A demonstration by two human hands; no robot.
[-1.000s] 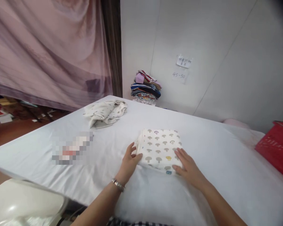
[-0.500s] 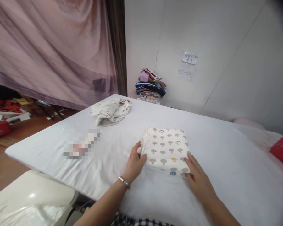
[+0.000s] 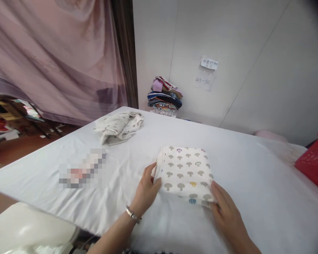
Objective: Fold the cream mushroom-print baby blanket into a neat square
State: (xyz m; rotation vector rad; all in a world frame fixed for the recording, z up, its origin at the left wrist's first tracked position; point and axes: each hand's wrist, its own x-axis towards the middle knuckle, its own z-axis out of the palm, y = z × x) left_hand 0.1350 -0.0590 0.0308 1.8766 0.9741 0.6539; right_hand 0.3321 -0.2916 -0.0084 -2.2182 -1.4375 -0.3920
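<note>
A white cloth [image 3: 187, 169] printed with grey mushrooms and a few coloured ones lies folded into a near-square on the table in front of me. My left hand [image 3: 147, 187], with a metal-banded bracelet at the wrist, grips its left edge between thumb and fingers. At the near right corner, my right hand [image 3: 225, 206] pinches the folded layers, fingers along the side and thumb lower down. That near edge looks slightly raised. Farther off to the left sits a second pale cloth [image 3: 116, 127] with small dark prints, loosely bunched.
The table [image 3: 235, 169] has a white cover. A pixelated item [image 3: 82, 169] lies on its left part. Behind the far edge, a stack of folded fabrics [image 3: 164, 95] stands against the wall. A red item [image 3: 314, 165] is at the right, a pink curtain [image 3: 69, 53] at the left.
My view has shifted, so most things appear farther left. Both hands stay at the mushroom-print cloth; my right fingers have moved from its top to the side of the near right corner.
</note>
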